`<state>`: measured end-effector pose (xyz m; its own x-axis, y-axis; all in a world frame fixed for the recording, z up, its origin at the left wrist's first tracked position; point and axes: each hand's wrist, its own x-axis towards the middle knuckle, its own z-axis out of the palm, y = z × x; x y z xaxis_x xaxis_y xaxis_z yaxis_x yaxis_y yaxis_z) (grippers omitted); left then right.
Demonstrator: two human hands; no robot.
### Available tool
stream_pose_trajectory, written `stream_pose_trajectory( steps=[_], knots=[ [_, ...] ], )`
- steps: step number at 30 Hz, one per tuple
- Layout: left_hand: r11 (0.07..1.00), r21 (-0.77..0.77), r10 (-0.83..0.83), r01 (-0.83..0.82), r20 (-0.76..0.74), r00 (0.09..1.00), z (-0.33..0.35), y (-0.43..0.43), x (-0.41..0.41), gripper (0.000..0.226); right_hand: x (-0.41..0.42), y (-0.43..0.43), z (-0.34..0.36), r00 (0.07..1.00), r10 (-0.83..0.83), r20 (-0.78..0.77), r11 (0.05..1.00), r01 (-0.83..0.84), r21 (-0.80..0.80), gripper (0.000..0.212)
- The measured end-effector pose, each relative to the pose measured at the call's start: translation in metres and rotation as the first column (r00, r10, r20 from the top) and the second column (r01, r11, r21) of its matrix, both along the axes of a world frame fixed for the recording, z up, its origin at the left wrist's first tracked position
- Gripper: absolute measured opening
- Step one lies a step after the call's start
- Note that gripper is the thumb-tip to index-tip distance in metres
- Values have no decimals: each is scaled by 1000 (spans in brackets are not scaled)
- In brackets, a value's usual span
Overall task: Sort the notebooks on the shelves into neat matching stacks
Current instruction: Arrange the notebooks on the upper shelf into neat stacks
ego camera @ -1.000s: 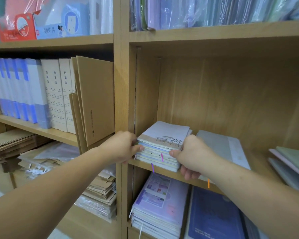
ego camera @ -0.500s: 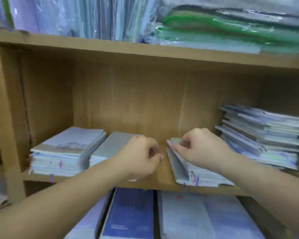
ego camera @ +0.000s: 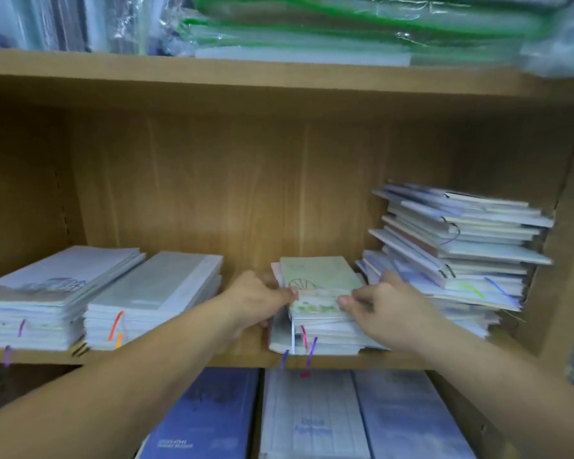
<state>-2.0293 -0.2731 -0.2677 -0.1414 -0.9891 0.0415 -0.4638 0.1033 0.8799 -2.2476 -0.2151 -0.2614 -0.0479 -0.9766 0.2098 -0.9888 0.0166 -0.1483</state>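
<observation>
Hands both on the centre stack (ego camera: 315,339) of the middle shelf (ego camera: 212,358). Left hand (ego camera: 262,301) pinches the green-covered notebook (ego camera: 318,276) on top at its left front corner, thumb over the cover, fingers curled down the left side. Right hand (ego camera: 390,314) grips the right front corner the same way, thumb tip on the front edge; its fingers are partly hidden.

Notebook lies flat, long axis running front to back into the shelf, short edge toward the person. It is straight ahead between the two hands, neither nearer, one hand per side. It sits a bit askew on the paler books under it, whose left edges stick out.

Tall messy stack (ego camera: 458,246) just beside on the right; touching or not, can't tell. Grey-topped stack (ego camera: 153,293) and white-topped stack (ego camera: 57,293) sit apart to the left. Blue notebooks (ego camera: 206,422) on the shelf below.

Likely step: squaring this pile. Next move probably needs an even squeeze from both sides, then a push along the long axis.
</observation>
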Motion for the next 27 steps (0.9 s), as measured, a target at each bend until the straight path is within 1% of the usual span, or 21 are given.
stream_pose_trajectory(
  steps=[3,5,6,9,12,13,15,17,18,19,21,22,23,24,25,27],
  knots=[
    [995,58,-85,83,28,996,7,4,-15,22,-5,4,-5,994,69,-81,997,-71,-25,65],
    [991,97,-92,88,30,995,12,6,-25,16,-13,6,-7,991,113,-74,993,-114,-19,74],
    [986,138,-92,92,-7,996,13,7,-30,16,-17,7,-8,990,126,-68,992,-128,-17,74],
    [960,265,-42,86,-167,985,15,4,-36,29,-21,8,-10,988,143,-50,988,-146,-48,57],
    [942,322,-3,94,-271,963,16,6,-42,38,-23,9,-12,989,144,-34,986,-146,-74,46],
    [938,331,-9,105,-278,961,17,7,-44,37,-25,9,-13,989,147,-20,986,-148,-77,44],
    [941,320,-29,107,-237,971,18,11,-48,29,-29,11,-14,988,150,46,988,-148,-45,39],
    [955,288,-5,76,-239,971,19,10,-44,36,-33,16,-14,965,158,212,987,-157,-22,34],
    [960,273,12,66,-272,962,19,10,-38,39,-33,18,-16,944,174,279,985,-162,-66,36],
    [963,262,27,61,-319,948,19,9,-31,39,-33,20,-19,931,193,310,978,-158,-134,36],
    [975,217,34,50,-367,930,16,13,-15,34,-30,22,-24,949,178,260,964,-114,-242,32],
    [982,182,23,40,-330,944,12,16,-6,31,-25,23,-24,965,150,217,966,-96,-242,38],
    [989,146,15,25,-271,963,9,20,2,27,-19,24,-23,971,137,195,971,-93,-220,49],
    [994,111,6,15,-186,983,6,25,9,24,-10,24,-20,971,126,204,980,-91,-174,60],
    [998,54,-9,13,-73,997,5,30,13,25,-1,22,-17,965,121,232,988,-94,-125,65],
    [999,-35,-18,23,124,992,1,30,21,37,12,17,-12,931,139,337,990,-137,-30,62]
  ],
)
